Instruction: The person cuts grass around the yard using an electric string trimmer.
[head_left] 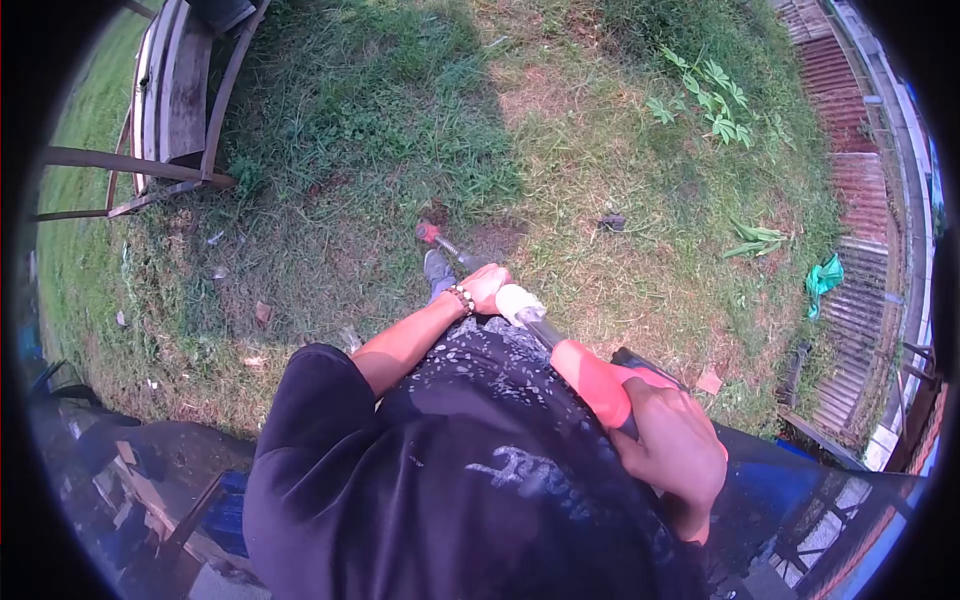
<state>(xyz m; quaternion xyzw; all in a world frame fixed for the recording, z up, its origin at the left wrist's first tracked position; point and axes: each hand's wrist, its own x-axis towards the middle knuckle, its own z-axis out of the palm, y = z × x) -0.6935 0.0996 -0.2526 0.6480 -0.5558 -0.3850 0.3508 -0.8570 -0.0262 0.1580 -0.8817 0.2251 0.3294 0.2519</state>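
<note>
A long-handled tool, apparently a grass trimmer, runs diagonally across the front of my body. My right hand (675, 440) is wrapped round its red rear grip (592, 382). Farther along, my left hand (487, 290), with a beaded bracelet (462, 298) at the wrist, closes round the shaft beside a white wrapping (518, 303). Beyond that hand the shaft (450, 247) slants down to a red head (428, 232) near the grass, close to my shoe (437, 265). The tool's cutting end is too small to make out.
A wooden structure (185, 90) with poles stands at the upper left. Rusty corrugated sheets (850, 190) line the right side, near a green cloth (824, 280). A leafy plant (715, 100) grows at the upper right. Dark sheeting (190, 450) lies at the lower left.
</note>
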